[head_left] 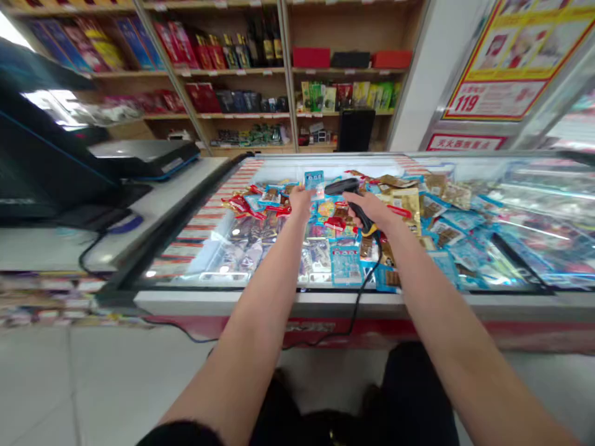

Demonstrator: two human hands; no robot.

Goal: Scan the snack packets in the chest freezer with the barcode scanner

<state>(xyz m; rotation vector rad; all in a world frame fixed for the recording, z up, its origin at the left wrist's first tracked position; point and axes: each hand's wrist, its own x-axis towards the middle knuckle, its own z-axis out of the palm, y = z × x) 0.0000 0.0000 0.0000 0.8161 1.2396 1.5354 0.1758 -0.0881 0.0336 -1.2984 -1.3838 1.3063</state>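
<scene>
My right hand is wrapped round the grip of a black barcode scanner, whose head points left. Its cable hangs down over the front of the glass-topped freezer. In my left hand is a small blue snack packet, held upright just left of the scanner head. A faint reddish light shows on the packet's lower part. Beneath both hands, blue, red and gold snack packets lie heaped on the freezer's glass top.
On the left, a counter carries a dark monitor and a flat device. Shelves with bottles and boxes stand behind the freezer. A black cable loops across its front.
</scene>
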